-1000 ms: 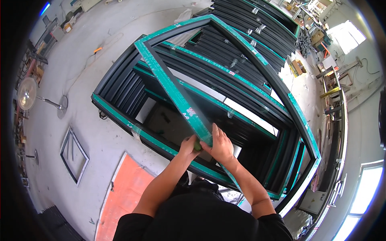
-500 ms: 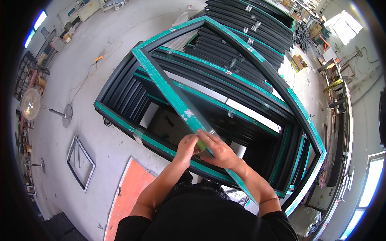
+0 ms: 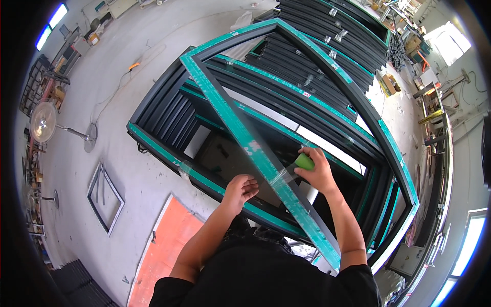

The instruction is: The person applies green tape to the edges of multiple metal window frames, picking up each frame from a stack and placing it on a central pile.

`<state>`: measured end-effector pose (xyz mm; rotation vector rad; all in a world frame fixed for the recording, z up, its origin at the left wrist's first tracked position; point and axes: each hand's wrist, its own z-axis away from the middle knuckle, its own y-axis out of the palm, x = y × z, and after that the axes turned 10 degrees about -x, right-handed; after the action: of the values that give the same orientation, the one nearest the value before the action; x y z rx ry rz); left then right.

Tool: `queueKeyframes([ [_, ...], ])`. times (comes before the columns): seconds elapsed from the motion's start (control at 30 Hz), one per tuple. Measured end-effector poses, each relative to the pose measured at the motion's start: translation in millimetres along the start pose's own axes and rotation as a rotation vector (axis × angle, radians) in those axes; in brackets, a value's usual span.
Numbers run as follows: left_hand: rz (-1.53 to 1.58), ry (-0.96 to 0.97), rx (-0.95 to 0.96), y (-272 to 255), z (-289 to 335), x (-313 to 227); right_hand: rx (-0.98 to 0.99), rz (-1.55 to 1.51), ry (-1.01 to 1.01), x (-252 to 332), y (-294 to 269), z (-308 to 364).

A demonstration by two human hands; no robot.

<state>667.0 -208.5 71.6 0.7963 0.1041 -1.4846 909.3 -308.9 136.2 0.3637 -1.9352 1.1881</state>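
Observation:
A dark frame with green film lies aslant on top of a stack of similar dark frames. My right hand grips a green roll of tape just right of the frame's near bar. From the roll a clear strip of tape runs to that bar and lies across it. On the bar's other side, my left hand is held apart from it, fingers loosely curled and holding nothing that I can see. Below the left hand runs the green-filmed near edge of the stack.
Behind stands another stack of dark frames. At the left are a standing fan and a small metal frame on the floor. An orange sheet lies close by on the left. A cluttered workbench lines the right side.
My hands have parted. The right has moved right and up with the tape roll, drawing a clear strip from the bar; the left has let go and moved a little down. My view has shifted slightly.

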Motion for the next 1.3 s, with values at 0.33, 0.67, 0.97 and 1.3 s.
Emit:
queueKeyframes([
  [0.33,0.392,-0.408,0.523,44.3,-95.9,47.5,0.262,-0.315,0.554,-77.7,77.7,16.5],
  [0.67,0.229,-0.343,0.077,9.5,-78.0,36.9,0.114,-0.214,0.496,-52.3,55.4,18.2],
  [0.97,-0.27,0.223,0.049,10.6,51.4,-0.5,0.106,-0.192,0.061,60.4,42.0,49.7],
  [1.3,-0.12,0.281,0.244,36.9,49.4,12.5,-0.229,-0.036,-0.036,2.2,8.1,21.3],
])
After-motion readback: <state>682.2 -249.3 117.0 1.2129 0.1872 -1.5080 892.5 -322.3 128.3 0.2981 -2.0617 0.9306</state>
